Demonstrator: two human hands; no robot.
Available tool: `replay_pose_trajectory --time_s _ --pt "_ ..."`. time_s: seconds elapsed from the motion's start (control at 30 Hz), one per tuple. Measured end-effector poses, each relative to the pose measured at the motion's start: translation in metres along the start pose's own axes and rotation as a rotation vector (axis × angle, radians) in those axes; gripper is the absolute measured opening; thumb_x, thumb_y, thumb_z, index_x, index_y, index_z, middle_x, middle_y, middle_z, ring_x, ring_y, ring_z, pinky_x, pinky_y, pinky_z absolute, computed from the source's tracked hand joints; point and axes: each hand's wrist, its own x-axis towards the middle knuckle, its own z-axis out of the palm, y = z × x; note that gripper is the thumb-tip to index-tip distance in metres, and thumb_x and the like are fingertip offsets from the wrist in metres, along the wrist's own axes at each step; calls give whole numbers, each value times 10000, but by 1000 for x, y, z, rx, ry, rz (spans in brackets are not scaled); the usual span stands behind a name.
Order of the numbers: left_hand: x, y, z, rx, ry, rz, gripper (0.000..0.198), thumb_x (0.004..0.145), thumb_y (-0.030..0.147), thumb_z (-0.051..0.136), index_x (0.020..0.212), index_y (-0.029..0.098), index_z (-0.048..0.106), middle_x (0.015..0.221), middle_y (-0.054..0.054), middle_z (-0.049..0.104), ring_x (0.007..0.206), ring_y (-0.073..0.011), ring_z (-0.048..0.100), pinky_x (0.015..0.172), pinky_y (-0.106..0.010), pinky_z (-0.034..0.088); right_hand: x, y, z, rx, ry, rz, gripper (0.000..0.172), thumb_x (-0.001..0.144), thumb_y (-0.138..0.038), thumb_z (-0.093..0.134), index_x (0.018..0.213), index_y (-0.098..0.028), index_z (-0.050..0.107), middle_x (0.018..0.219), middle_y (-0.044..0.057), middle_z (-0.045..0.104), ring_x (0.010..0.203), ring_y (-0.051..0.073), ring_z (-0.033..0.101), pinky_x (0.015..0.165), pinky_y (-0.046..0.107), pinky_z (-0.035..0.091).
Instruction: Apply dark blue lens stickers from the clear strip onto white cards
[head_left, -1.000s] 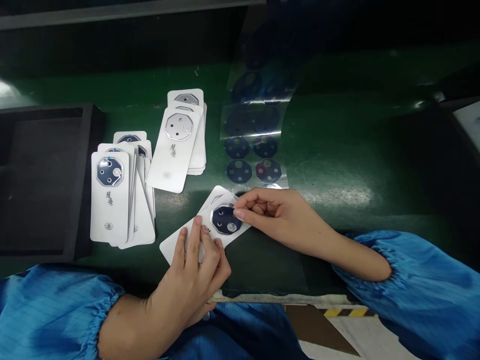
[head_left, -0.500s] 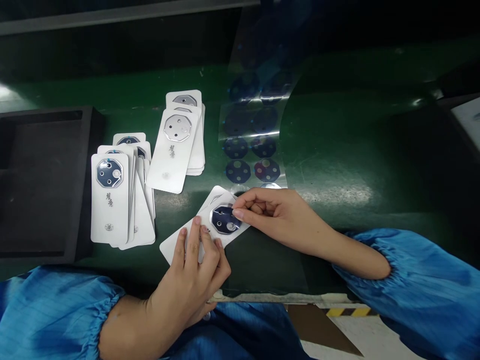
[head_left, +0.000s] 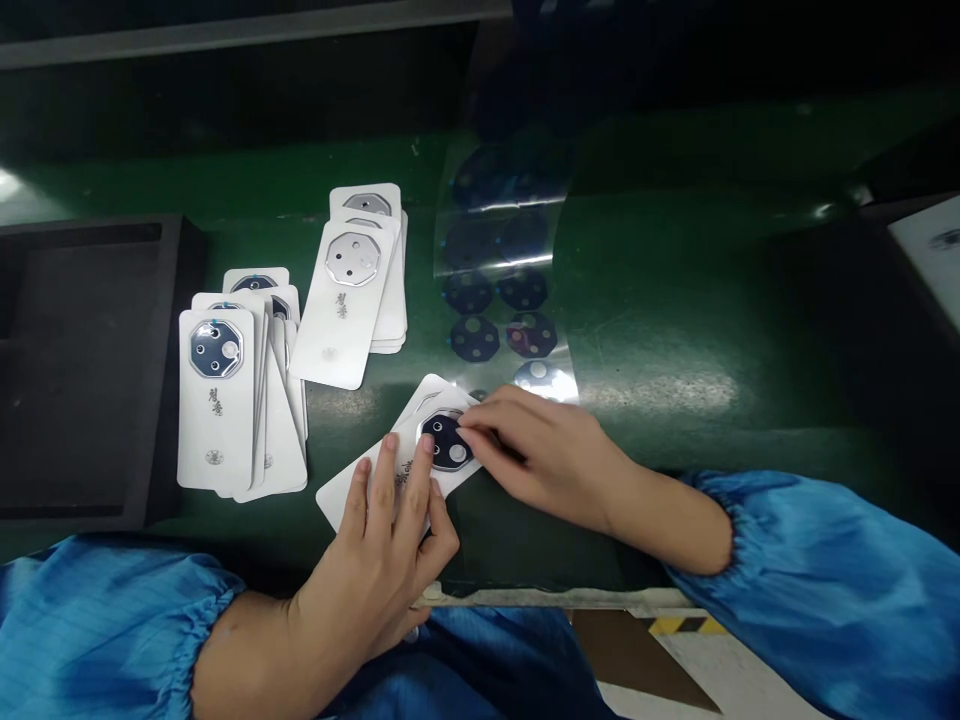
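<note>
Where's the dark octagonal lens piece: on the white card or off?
On. The dark octagonal lens piece lies flat on the white rectangular card, right hand fingertips at its edge.

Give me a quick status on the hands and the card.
Left hand pressing white card. Right hand, fingertips on octagonal dark lens piece. Clear film sheet beyond.

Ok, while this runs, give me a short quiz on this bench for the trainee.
1. Which holds the white card down on the green mat: the left hand or the right hand?
2. True or false: the right hand touches the dark octagonal lens piece on that card.
3. How do the dark discs on the clear film lie: A, in two columns; B, in one stack; C, scattered loose?

Key: 1 left hand; 2 true; 3 A.
</note>
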Motion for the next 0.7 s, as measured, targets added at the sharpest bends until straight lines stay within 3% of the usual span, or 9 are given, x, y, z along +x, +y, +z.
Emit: replay_pose_trajectory --time_s 0.07,0.13,0.33,0.53,0.63,0.7 --pt "0 0 0 1 -2 -3 1046 647 731 757 1366 38 446 1569 -360 256 1383 -577 365 1034 -619 460 -2 1 2 -289 24 -86 227 1040 -312 493 973 -186 670 841 74 646 737 191 583 550 315 357" --pt "0 0 0 0 1 -4 1065 639 734 766 1371 31 442 1565 -368 247 1380 -580 366 1030 -618 463 -1 2 3 -460 55 -42 315 1044 -422 485 988 -171 667 830 92 623 755 221 569 528 324 329" --pt "0 0 0 8 50 -10 1056 580 724 799 1330 43 504 1536 -361 319 1345 -579 417 992 -610 500 8 4 4 -333 6 -22 479 973 -584 564 1105 -127 618 1000 125 634 897 269 567 703 358 457" --pt "0 -1 0 9 26 -11 1073 628 777 740 1356 23 511 1535 -367 313 1362 -587 381 996 -609 499 14 -2 11 -412 71 38 255 1043 -371 515 928 -163 610 905 84 649 836 237 544 693 342 420" --pt "-2 -1 1 -4 25 -14 1075 651 777 725 1372 11 502 1546 -375 279 1375 -596 351 1006 -621 481 15 -3 11 -455 107 34 289 1066 -254 430 842 -168 591 829 71 635 783 219 524 683 340 400" --pt "-3 0 2 -6 27 -17 1071 658 761 728 1377 2 498 1550 -378 269 1387 -598 334 1015 -625 465 15 -5 11 -408 120 35 268 1054 -305 472 850 -166 578 838 71 629 787 218 524 684 339 395"
